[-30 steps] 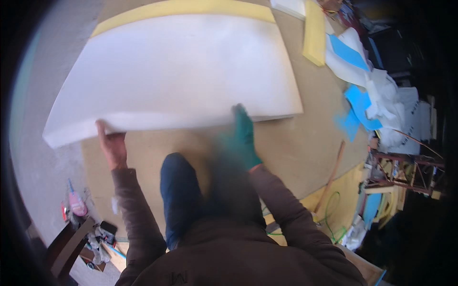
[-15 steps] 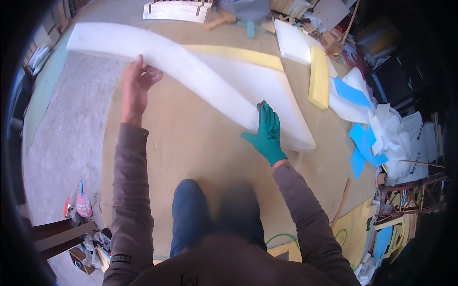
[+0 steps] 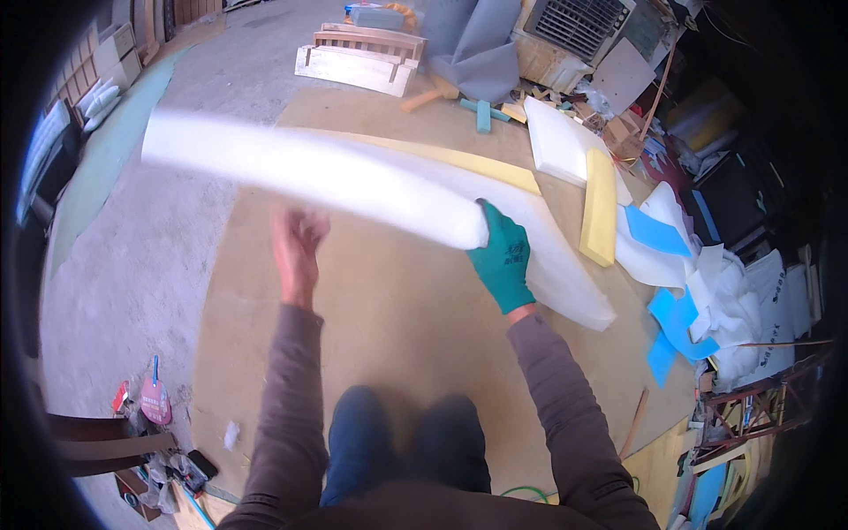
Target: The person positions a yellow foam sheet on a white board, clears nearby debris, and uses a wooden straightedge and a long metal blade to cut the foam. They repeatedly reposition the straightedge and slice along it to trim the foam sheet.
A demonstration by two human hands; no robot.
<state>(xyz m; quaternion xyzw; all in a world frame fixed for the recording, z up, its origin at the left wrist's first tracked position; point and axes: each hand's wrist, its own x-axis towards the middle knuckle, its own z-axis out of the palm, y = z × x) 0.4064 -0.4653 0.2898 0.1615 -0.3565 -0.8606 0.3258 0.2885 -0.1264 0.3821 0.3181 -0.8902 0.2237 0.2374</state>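
Board [image 3: 397,318] bears white foam [image 3: 570,274]; grey floor [image 3: 146,256] lies left.

A long white slab [image 3: 309,172], probably foam, is held aslant.

L hand [image 3: 299,252] bare & blurry — fingers loose, half-curled, thumb apart on their L side. L wrist [image 3: 298,294] approx straight, just below those fingers; brown-sleeved L forearm [image 3: 290,380] runs down from it. Grn-gloved R hand [image 3: 505,258] well to the R of the L fingers, abt level w/ them — back facing up, fingers bent in a grip, thumb lower than fingertips. R wrist [image 3: 522,312] below its fingers; R forearm [image 3: 565,397], same brown, slants down-R.
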